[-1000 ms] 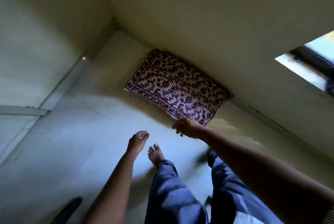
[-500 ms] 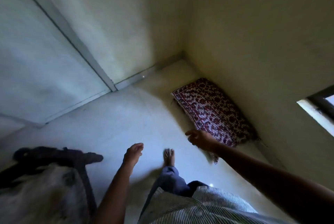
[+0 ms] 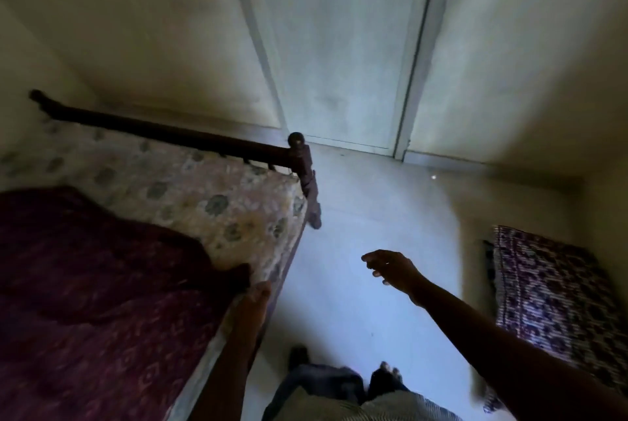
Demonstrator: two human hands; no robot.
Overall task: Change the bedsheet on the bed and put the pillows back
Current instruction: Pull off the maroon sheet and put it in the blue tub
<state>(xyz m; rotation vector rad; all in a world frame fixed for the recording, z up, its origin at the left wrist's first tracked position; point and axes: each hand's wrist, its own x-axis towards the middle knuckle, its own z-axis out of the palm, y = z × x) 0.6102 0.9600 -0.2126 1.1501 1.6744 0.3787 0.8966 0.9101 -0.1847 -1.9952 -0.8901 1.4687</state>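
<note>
The bed (image 3: 238, 216) fills the left side, its floral mattress bare at the far end. A dark maroon bedsheet (image 3: 95, 284) lies rumpled over the near part. My left hand (image 3: 253, 296) rests at the mattress's side edge, against the sheet's corner; its fingers are hidden, so a grip cannot be made out. My right hand (image 3: 390, 267) hovers over the floor with fingers apart and holds nothing. A red-and-white patterned pillow (image 3: 550, 298) lies on the floor at the right, against the wall.
A dark wooden rail with a corner post (image 3: 300, 155) closes the bed's far end. A shut pale door (image 3: 343, 63) stands straight ahead. Light floor (image 3: 370, 210) runs between bed and pillow. My legs and feet show at the bottom.
The view has swung left from the pillow in the corner to the bed. My right hand has left the pillow and hangs free. My left hand has reached the bed's edge.
</note>
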